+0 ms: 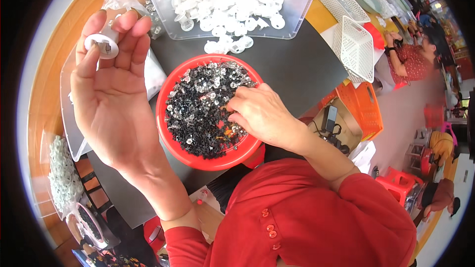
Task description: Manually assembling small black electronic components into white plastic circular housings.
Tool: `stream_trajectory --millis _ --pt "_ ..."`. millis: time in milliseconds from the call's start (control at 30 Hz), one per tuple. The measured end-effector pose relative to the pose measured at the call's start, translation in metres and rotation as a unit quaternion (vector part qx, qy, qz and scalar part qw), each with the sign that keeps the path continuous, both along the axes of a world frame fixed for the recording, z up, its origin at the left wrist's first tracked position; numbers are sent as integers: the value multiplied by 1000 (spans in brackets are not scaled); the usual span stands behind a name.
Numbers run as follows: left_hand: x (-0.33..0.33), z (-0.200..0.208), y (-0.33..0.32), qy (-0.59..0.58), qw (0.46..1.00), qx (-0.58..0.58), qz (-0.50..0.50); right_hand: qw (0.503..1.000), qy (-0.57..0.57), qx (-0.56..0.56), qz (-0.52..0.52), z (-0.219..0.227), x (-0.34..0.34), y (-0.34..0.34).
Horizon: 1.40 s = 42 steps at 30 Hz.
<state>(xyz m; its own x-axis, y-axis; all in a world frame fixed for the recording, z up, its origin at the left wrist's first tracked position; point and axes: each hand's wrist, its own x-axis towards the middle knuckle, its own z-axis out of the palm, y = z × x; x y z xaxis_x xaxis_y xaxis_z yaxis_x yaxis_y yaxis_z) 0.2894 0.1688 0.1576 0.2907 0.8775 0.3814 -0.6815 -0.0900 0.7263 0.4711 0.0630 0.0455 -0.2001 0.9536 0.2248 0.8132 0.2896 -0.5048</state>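
Raised at the left with its palm turned up, my left hand [116, 96] pinches a small white round plastic part [112, 49] between thumb and fingers. The part has a flat rim and a hollow middle. My right hand [262, 113] reaches into a red basin [173, 153], its fingertips closed among the small pieces there. What they grip, if anything, is hidden. Many small black pieces [198, 123] fill the basin, mixed with shiny clear ones [213, 81].
A translucent bin [297, 15] holding white round parts [227, 0] stands beyond the basin on the dark table [307, 64]. White baskets [354, 49] and an orange crate [363, 106] are at the right. A bag of pale parts [64, 178] lies far left. Another person [413, 62] sits at far right.
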Motion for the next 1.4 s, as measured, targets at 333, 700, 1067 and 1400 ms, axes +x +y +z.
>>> stream_trajectory --millis 333,700,1067,1400 --pt "-6 6 -2 -25 1000 8 -15 998 -28 41 -43 1 -6 1" --pt "-3 8 -5 -25 1000 -6 7 996 -50 67 -40 -1 -13 -4" --pt "12 17 -18 90 991 57 78 991 -118 58 -22 -10 -17 -2" --pt "23 14 -20 166 976 53 129 993 84 85 5 2 -1 11"
